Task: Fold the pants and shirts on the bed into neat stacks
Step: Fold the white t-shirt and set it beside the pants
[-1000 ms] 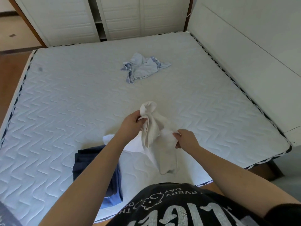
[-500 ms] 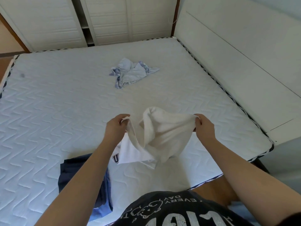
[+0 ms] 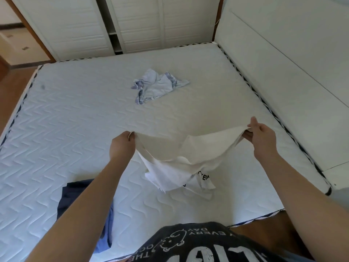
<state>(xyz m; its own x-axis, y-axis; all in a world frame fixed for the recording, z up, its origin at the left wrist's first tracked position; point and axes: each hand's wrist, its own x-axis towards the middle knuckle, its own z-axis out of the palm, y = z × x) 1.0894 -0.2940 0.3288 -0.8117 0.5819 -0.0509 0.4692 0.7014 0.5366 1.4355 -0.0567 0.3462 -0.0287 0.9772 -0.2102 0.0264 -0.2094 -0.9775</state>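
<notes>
A white shirt (image 3: 188,152) with dark lettering hangs stretched between my hands above the near part of the mattress. My left hand (image 3: 121,146) pinches its left edge, and my right hand (image 3: 261,138) pinches its right edge. The lower part of the shirt droops onto the bed. A crumpled light blue garment (image 3: 156,86) lies further back near the middle of the bed. A stack of folded dark navy and blue clothes (image 3: 81,203) sits at the near left, partly hidden by my left forearm.
The quilted white mattress (image 3: 56,129) fills most of the view. A white headboard (image 3: 283,72) runs along the right side. White wardrobe doors (image 3: 141,21) stand beyond the far edge. Wooden floor (image 3: 11,86) shows at the left.
My hands have moved apart, pulling the bunched white shirt out wide between them. My right hand has gone far to the right and up.
</notes>
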